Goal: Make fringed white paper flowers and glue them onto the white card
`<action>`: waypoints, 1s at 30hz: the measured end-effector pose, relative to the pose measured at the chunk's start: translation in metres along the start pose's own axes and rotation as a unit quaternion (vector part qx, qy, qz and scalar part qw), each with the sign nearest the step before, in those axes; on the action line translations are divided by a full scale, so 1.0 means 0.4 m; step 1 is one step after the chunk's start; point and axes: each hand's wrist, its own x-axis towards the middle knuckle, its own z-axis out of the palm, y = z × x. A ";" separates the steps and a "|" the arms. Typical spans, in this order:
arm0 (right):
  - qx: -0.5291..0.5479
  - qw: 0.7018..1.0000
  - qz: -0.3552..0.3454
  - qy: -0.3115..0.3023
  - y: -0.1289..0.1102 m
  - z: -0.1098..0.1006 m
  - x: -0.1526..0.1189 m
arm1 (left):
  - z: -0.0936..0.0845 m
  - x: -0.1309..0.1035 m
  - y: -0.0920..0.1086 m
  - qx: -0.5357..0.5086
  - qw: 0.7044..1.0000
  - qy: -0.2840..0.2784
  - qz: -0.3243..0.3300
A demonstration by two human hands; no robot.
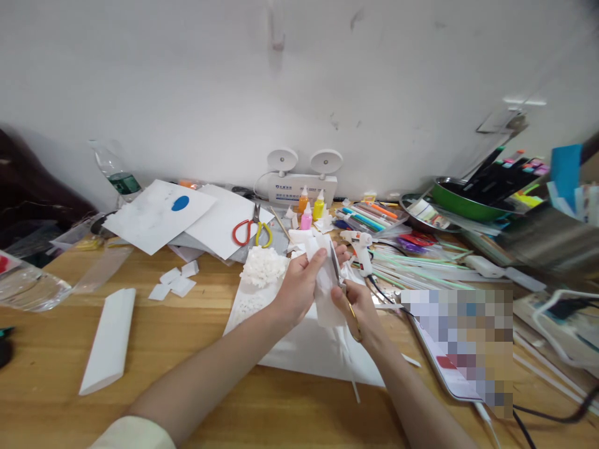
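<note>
My left hand [302, 277] is closed on a folded strip of white paper [327, 305], its thumb pressed on the upper part. In my right hand [362, 312] is a pair of scissors [336, 265] with a gold-coloured handle, its blades along the paper's right side. Thin cut slivers hang below the paper. Under both hands lies a white sheet [299, 349], and on it, left of my left hand, sits a clump of white paper scraps [264, 268]. My right hand's fingers are partly hidden by the handle and paper.
Red-and-yellow-handled scissors [255, 231] lie behind the clump. Small paint bottles [306, 218] and a white glue gun [360, 249] stand farther back. A folded white paper [110, 340] and small paper squares [173, 284] are at left. A tablet [444, 368], partly blurred, lies at right.
</note>
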 end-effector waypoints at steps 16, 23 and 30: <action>-0.023 1.000 0.004 0.006 -0.003 0.000 0.001 | -0.009 0.000 -0.002 0.014 1.000 -0.027 0.003; -0.027 0.999 0.001 0.024 -0.002 0.000 0.000 | -0.004 -0.001 0.006 0.004 1.000 -0.017 0.004; -0.027 0.999 0.005 0.040 0.001 0.001 0.002 | -0.005 -0.002 0.006 -0.003 0.999 -0.025 0.020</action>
